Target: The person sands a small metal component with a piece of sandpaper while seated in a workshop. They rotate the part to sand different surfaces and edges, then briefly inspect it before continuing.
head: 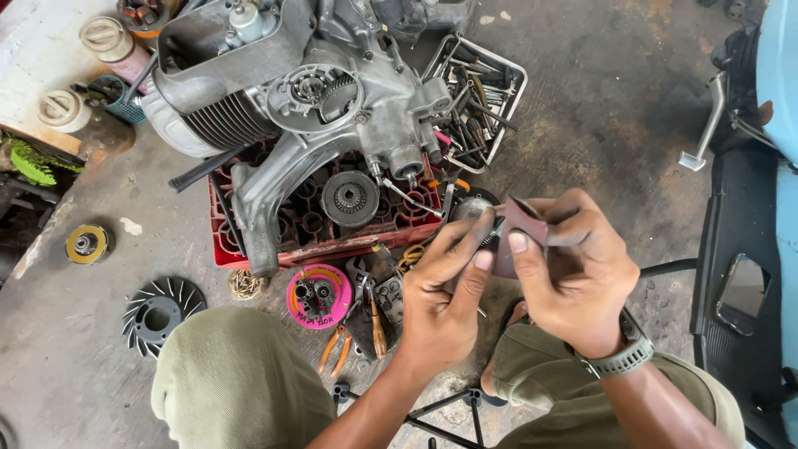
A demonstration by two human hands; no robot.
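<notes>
My left hand (443,287) holds a small dark metal part (490,237) between thumb and fingers, in front of me at the centre right. My right hand (573,270) pinches a folded piece of reddish-brown sandpaper (525,223) against that part. The part is mostly hidden by the fingers and the paper. Both hands are grimy, and the right wrist wears a watch (619,359). Just beyond the hands a grey engine block (307,100) rests on a red plastic crate (324,241).
A wire tray of tools (482,100) stands right of the engine. On the concrete floor lie a pink round dish of small parts (320,295), orange-handled pliers (337,349), a black fan wheel (158,314) and a yellow disc (86,244). A scooter body (748,249) stands at the right.
</notes>
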